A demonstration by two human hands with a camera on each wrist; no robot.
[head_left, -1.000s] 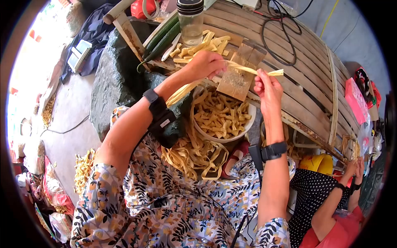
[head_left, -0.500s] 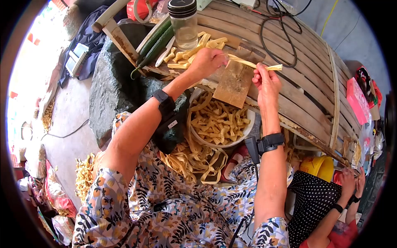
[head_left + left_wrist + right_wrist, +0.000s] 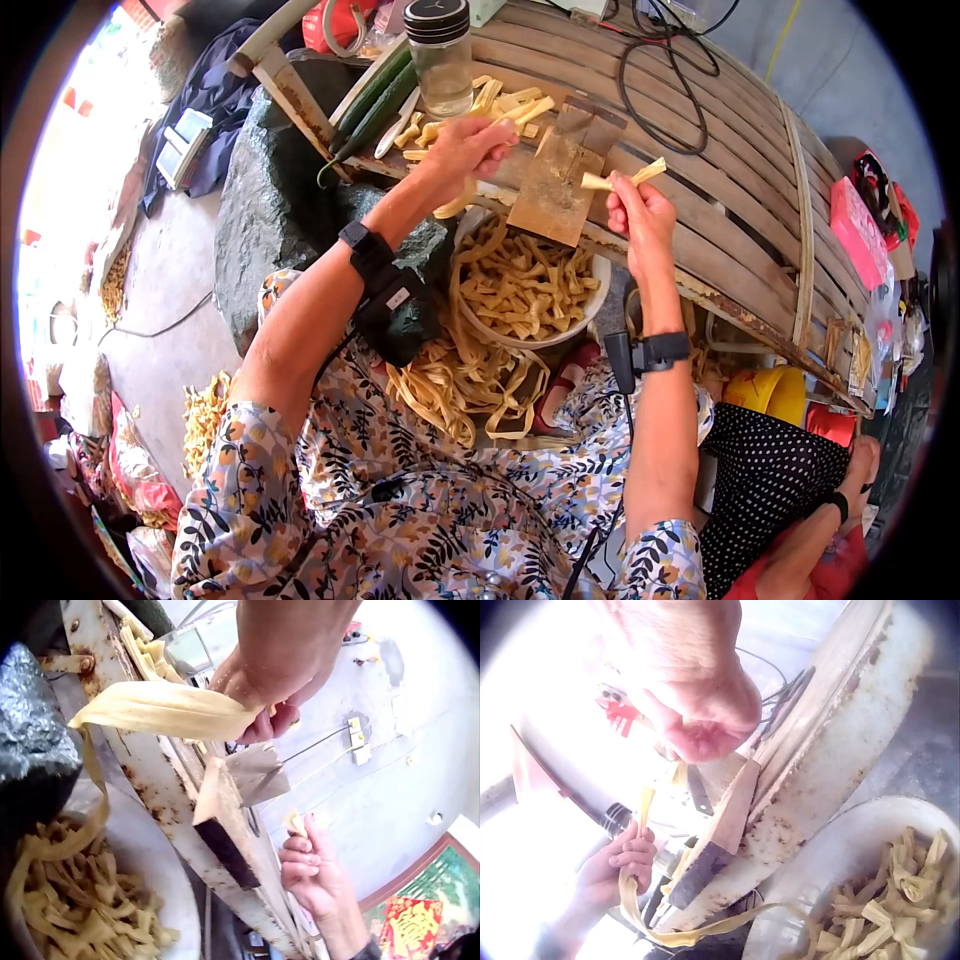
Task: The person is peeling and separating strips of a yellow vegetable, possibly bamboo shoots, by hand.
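Overhead, short strip (image 3: 622,178) in right fingers (image 3: 628,203), long strip (image 3: 455,207) seemingly in left fingers (image 3: 488,138)

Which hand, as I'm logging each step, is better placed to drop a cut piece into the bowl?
Probably the right. The right hand pinches the short cut piece close by the bowl, while the left hand grips the long strip.

Behind the smooth, glossy white bowl (image 3: 601,285), the desk (image 3: 720,190) is weathered wooden slats with a rusty painted edge. The board (image 3: 553,185) above the bowl is rough wood; strips (image 3: 520,285) inside look matt.
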